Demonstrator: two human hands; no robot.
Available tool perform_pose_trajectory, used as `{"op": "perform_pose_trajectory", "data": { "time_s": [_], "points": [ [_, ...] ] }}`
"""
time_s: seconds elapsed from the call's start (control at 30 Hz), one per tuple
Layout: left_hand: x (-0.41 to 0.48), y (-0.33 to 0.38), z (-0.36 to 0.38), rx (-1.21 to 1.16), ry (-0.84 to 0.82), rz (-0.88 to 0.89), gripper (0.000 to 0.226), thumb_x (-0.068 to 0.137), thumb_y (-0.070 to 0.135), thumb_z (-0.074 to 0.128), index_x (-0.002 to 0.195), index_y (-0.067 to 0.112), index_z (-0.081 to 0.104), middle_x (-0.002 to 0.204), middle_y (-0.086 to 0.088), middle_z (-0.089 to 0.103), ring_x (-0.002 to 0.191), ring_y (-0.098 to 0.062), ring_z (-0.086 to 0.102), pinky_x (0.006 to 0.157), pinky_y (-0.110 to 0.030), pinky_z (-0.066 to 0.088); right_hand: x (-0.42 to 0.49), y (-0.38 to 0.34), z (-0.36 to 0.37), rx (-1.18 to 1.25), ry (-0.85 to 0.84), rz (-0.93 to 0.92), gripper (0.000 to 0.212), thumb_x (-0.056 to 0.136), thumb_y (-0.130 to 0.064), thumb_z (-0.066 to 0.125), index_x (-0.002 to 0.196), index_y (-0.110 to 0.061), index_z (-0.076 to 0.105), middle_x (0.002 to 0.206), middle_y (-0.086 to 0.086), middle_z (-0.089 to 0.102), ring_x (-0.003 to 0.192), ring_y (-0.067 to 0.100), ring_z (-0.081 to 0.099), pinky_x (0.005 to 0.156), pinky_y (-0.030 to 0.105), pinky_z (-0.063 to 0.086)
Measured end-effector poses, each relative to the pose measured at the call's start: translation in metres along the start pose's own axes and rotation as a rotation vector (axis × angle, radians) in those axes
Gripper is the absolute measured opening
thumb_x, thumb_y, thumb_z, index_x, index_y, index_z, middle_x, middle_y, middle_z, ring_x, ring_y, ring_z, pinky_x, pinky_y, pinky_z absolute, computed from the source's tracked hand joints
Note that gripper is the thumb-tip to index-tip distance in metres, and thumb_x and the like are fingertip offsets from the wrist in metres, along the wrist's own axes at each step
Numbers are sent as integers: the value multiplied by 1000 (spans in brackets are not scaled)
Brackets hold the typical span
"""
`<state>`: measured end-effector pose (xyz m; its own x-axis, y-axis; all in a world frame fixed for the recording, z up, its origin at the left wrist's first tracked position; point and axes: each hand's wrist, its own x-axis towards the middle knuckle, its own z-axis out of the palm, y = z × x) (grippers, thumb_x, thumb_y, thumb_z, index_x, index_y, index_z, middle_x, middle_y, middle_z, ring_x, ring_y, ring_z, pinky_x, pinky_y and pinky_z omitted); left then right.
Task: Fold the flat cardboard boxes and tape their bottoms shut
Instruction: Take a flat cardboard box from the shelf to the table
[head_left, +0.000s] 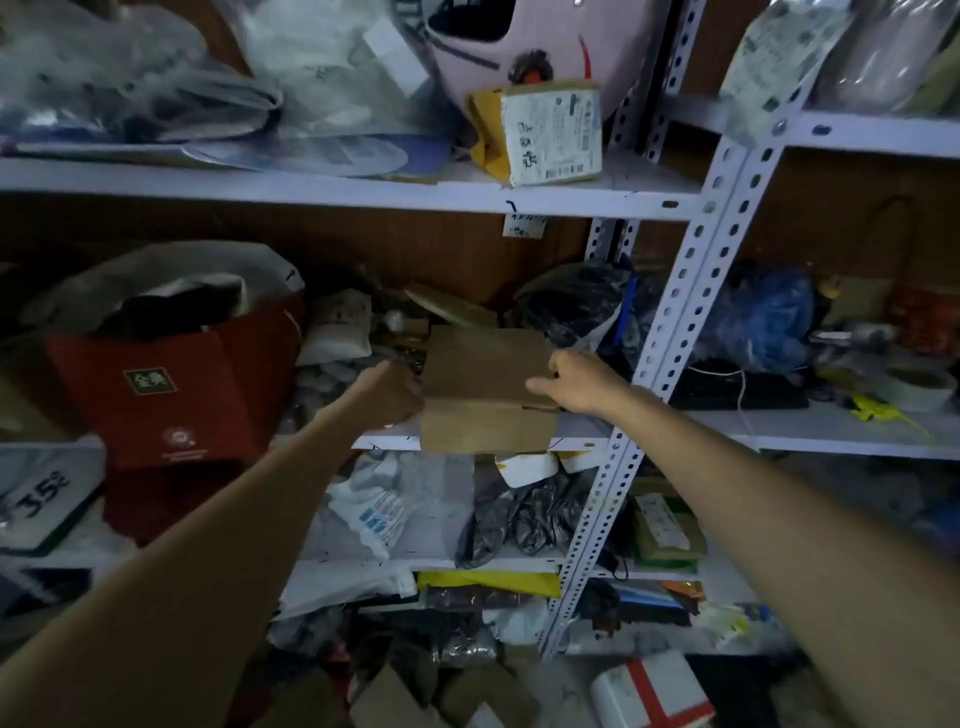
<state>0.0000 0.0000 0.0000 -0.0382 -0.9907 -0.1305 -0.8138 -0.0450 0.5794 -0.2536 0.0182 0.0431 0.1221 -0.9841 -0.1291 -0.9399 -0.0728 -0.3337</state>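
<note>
- While the fingers of the right hand grip the right edge of the cardboard box, the left hand meets its left edge, fingers hidden: grip unclear.
- Box sits on the shelf lip; likely light, stiff, dentable, so hold it by opposite edges.
- One box, two hands.

Plain brown cardboard box, red paper bag, white perforated shelf post, blue bundle.

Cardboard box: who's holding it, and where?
Both hands: right hand grips the cardboard box by its right edge; left hand meets its left side, fingers hidden.
</note>
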Motion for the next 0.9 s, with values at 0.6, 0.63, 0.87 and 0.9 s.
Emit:
{"op": "perform_pose_trajectory", "data": {
  "time_s": [0.6,0.63,0.87,0.9],
  "points": [
    [28,4,33,-792,-60,-240,71,80,-5,69,138,21,37,127,-6,51,105,-26,54,71,-33,54,73,21,39,926,-20,222,97,73,0,80,149,-19,24,137,6,52,117,24,54,95,38,49],
    [22,0,32,-834,-68,-245,80,80,-8,67,144,24,31,132,-7,47,108,-27,52,71,-33,53,65,16,39,933,-8,190,100,72,3,80,150,-23,23,138,6,50,119,24,53,96,38,49],
    [-39,-15,19,-1052,-76,-174,89,83,-1,67,148,39,20,142,-1,41,122,-32,48,87,-44,46,0,-18,48,937,124,9,101,73,10,74,148,-36,24,143,2,46,123,19,51,88,29,50],
    [-50,-16,16,-1059,-62,-139,92,81,0,69,147,40,20,142,0,40,124,-31,46,89,-45,46,-11,-24,49,952,169,-1,99,74,11,73,147,-36,26,144,-1,44,124,19,50,90,31,50]
  ]
}}
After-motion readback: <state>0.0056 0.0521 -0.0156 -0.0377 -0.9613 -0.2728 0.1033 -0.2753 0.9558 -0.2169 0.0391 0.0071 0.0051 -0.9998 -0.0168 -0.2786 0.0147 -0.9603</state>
